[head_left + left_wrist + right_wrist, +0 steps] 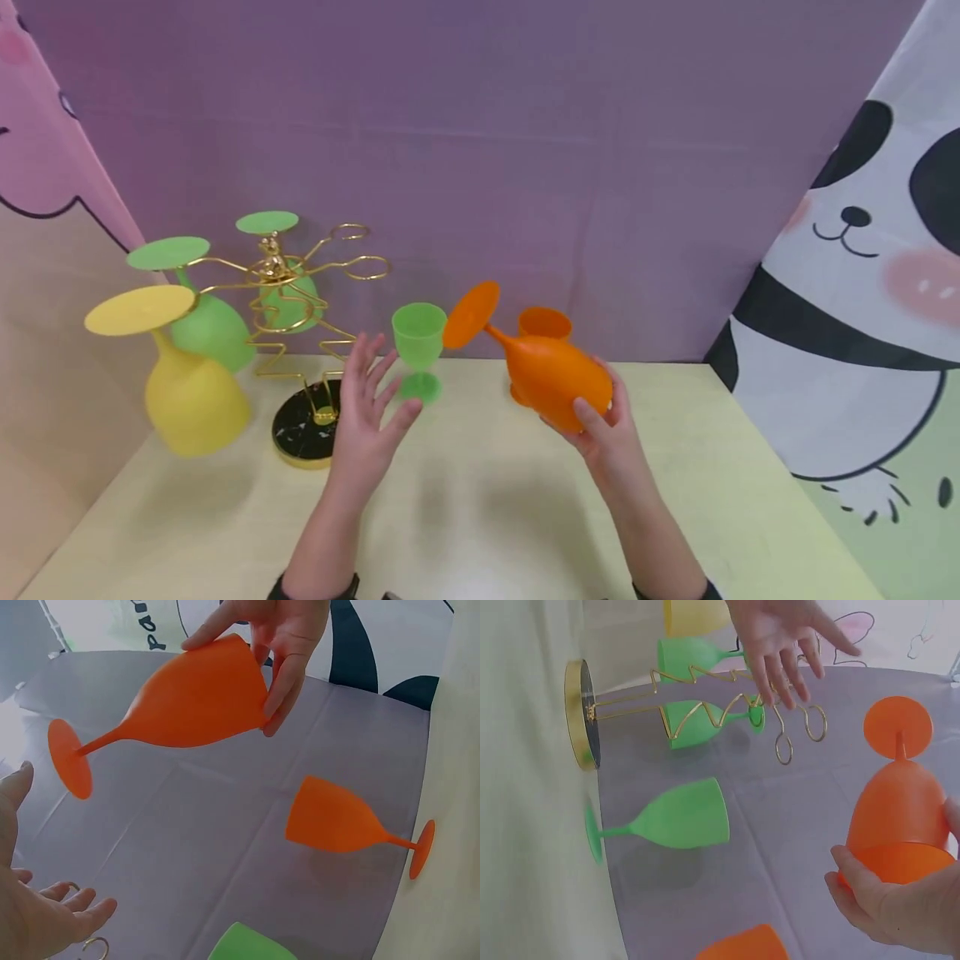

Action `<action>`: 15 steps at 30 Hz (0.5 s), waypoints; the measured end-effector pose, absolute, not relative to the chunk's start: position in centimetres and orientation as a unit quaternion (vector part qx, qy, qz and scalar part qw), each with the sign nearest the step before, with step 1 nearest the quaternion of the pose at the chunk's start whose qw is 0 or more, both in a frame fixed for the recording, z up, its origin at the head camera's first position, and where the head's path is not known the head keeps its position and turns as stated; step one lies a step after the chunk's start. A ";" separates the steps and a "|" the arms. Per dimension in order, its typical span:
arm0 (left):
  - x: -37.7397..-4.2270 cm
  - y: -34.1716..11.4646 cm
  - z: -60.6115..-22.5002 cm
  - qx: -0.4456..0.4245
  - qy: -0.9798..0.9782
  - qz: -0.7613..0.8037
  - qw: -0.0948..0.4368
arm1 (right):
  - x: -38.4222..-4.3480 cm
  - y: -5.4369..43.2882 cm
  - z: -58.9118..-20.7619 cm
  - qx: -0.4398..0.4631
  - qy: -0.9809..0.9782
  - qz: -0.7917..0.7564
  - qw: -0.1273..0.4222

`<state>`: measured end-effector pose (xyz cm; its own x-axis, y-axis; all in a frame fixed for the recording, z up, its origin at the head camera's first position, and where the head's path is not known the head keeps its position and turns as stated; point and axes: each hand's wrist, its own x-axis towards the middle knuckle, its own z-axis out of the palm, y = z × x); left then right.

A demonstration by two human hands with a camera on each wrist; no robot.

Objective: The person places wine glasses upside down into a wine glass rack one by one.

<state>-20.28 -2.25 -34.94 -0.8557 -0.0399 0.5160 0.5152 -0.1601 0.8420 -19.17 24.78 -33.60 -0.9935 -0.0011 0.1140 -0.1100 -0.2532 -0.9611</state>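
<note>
Goblet, orange (558, 379), is off the table (465, 533) in the person's right hand (603, 433). We find the fingers and thumb wrapped about the bowl near its mouth; the goblet is tilted, foot raised and pointing towards the rack (296, 433). The left hand (369, 417) holds nothing: its fingers are spread, in front of the rack and apart from the held goblet.

We note two green goblets (213, 331) and a yellow goblet (195, 400) hanging foot-up on the rack. Two loops (367, 277) on its right side are bare. A standing green goblet (420, 332) and a second orange goblet (545, 321) are upright on the table, the former beside the rack.

We judge the step in hand to be turning the goblet over on its way to the rack, with three pieces already hung and two more waiting.

In our opinion the next move calls for carrying it left, bringing the foot fully uppermost and feeding the stem into a bare loop. The free hand could guide the foot or steady the rack. We would advise clearance from the standing green goblet.
</note>
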 end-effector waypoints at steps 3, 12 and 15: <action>-20.2 -1.9 -35.1 -0.196 -0.625 -0.733 0.184 | -18.9 24.5 -34.0 0.052 -0.597 0.800 0.027; -19.9 -0.4 -36.1 -0.217 -0.681 -0.688 0.128 | -18.4 24.0 -35.4 0.114 -0.548 0.828 -0.013; -19.8 0.0 -36.5 -0.217 -0.688 -0.684 0.106 | -18.5 23.9 -35.9 0.127 -0.539 0.832 -0.031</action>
